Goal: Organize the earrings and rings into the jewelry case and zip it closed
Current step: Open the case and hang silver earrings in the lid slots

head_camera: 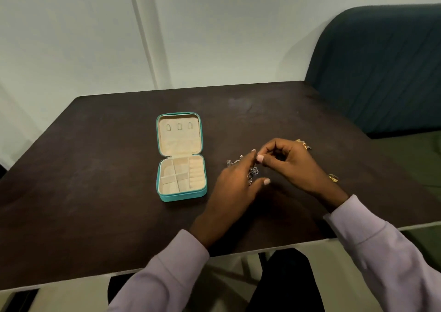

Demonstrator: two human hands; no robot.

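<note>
Jewelry case (181, 156) lying open flat on the dark table (95, 168), left of both hands, lid on the far side, compartments apparently empty — ready to receive pieces. Left hand (235, 187) and right hand (290, 162) meet over a dark silver piece (253, 172), fingertips pinched on it, probably untangling it. Gold pieces (303, 143) and (333, 177) lie right of the hands — unsorted.
</note>
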